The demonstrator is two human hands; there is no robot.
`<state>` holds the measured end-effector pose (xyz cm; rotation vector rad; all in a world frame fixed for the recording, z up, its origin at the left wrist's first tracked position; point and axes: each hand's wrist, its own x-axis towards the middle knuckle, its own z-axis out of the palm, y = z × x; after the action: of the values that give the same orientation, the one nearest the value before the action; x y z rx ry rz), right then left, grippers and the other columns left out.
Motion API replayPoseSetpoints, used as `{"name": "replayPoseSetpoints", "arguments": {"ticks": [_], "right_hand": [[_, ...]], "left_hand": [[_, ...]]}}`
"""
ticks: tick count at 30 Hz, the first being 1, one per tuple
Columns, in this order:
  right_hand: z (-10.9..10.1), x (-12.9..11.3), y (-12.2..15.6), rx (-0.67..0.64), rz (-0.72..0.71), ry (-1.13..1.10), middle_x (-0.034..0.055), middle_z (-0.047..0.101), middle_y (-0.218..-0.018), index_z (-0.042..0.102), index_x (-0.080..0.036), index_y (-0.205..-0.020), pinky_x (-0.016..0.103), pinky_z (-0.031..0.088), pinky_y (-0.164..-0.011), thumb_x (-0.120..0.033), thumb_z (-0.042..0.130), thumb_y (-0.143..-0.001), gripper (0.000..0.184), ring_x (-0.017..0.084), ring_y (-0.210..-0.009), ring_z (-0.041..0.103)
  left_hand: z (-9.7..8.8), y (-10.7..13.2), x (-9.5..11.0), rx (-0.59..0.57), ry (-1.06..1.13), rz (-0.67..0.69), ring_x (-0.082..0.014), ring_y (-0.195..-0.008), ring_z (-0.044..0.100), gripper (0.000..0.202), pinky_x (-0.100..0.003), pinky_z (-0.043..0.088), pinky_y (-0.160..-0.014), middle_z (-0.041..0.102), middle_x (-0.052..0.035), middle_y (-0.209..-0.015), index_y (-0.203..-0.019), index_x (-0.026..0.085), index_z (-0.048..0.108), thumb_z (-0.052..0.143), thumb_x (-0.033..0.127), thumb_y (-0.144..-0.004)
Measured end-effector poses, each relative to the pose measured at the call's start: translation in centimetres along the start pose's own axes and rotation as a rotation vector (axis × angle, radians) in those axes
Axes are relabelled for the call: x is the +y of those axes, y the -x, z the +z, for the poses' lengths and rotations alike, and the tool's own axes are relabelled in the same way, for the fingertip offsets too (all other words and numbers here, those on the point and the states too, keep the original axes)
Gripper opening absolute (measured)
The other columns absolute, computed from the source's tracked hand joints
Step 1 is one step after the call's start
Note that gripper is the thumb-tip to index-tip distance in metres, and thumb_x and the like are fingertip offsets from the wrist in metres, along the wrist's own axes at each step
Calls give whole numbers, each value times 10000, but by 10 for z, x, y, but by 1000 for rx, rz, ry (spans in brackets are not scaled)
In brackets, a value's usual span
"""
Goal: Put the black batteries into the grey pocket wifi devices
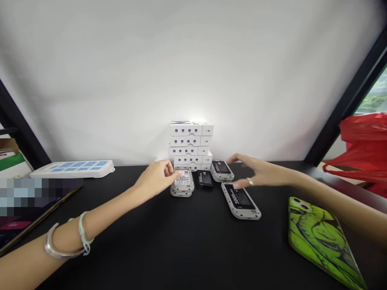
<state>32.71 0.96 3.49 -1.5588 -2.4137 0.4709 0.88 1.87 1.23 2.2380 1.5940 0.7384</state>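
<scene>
My left hand (161, 175) has its fingers curled, its thumb resting on the upper of two stacked white handheld devices (183, 184). The battery bay of that upper device shows a printed label. Just right of it lies a loose black 3000mAh battery (204, 179). My right hand (249, 171) is open, thumb and fingers apart, above the far end of a white device with a fitted battery (242, 201); whether the thumb touches it I cannot tell. Behind that, more white devices with a battery on top (222, 170) stand stacked near my right fingertips.
Several white boxes (189, 141) are stacked against the wall. A white power strip (72, 168) and a dark-edged screen (36, 211) lie at left. A green-cased phone (320, 237) lies at right, near a red plastic bag (365, 141).
</scene>
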Motion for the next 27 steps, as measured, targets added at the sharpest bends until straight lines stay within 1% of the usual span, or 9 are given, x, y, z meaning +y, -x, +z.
{"name": "replayPoseSetpoints", "arguments": {"ticks": [3, 5, 8, 10, 13, 16, 21, 24, 27], "right_hand": [[4, -7, 36, -122, 61, 17, 64, 514, -1241, 468, -295, -1223, 398, 463, -864, -576, 693, -604, 716, 317, -1080, 515], [13, -7, 49, -163, 54, 10, 50, 468, -1302, 443, -331, -1289, 391, 477, -853, -580, 698, -595, 780, 299, -1043, 541], [27, -5, 52, -141, 10, 11, 29, 358, -1406, 438, -354, -1324, 392, 474, -868, -602, 656, -632, 767, 285, -1030, 553], [32, -5, 49, -127, -1, 16, 27, 340, -1421, 460, -347, -1315, 396, 474, -868, -618, 644, -633, 756, 297, -1049, 544], [32, -9, 44, -70, -21, 20, 39, 363, -1401, 450, -341, -1317, 431, 436, -920, -622, 632, -650, 746, 321, -1137, 480], [28, -19, 33, 21, -112, 38, 63, 423, -1344, 468, -300, -1292, 463, 332, -1013, -601, 586, -721, 656, 309, -1218, 392], [29, -34, -7, 37, -296, 138, 103, 521, -1240, 505, -226, -1267, 516, 271, -1002, -603, 532, -767, 627, 313, -1198, 358], [35, -37, -32, 20, -370, 228, 123, 527, -1244, 529, -196, -1253, 531, 270, -964, -610, 517, -772, 634, 327, -1167, 358], [39, -36, -45, -4, -381, 262, 139, 548, -1204, 599, -179, -1159, 528, 272, -938, -640, 551, -726, 634, 343, -1154, 355]], "left_hand": [[3, -9, -5, -96, -74, -86, -139, -494, 442, 484, -250, 310, -484, 434, 33, -493, -556, 200, 433, 484, 646, -737], [6, -11, -5, -146, -134, -118, -138, -471, 426, 493, -253, 294, -474, 416, 28, -478, -523, 198, 423, 472, 639, -738], [8, -12, -4, -198, -211, -162, -133, -450, 411, 474, -257, 262, -453, 445, 7, -501, -483, 191, 393, 442, 562, -775], [4, -10, -3, -205, -222, -179, -125, -438, 392, 450, -256, 245, -446, 442, 6, -506, -477, 190, 368, 431, 504, -794], [-4, 5, 4, -171, -198, -145, -121, -430, 377, 433, -252, 210, -444, 412, 19, -500, -502, 193, 357, 407, 485, -818], [-6, 34, 19, -169, -146, -62, -122, -423, 368, 462, -250, 191, -449, 390, 25, -482, -506, 194, 332, 364, 504, -847], [11, 80, 40, -184, -231, 20, -135, -412, 337, 465, -260, 161, -449, 356, 19, -466, -486, 198, 316, 335, 446, -879], [19, 93, 45, -190, -260, 40, -152, -406, 367, 471, -265, 167, -454, 361, 14, -452, -481, 201, 302, 322, 437, -887], [13, 97, 48, -211, -270, 10, -173, -435, 425, 481, -271, 218, -462, 415, 8, -470, -510, 209, 362, 342, 534, -864]]}}
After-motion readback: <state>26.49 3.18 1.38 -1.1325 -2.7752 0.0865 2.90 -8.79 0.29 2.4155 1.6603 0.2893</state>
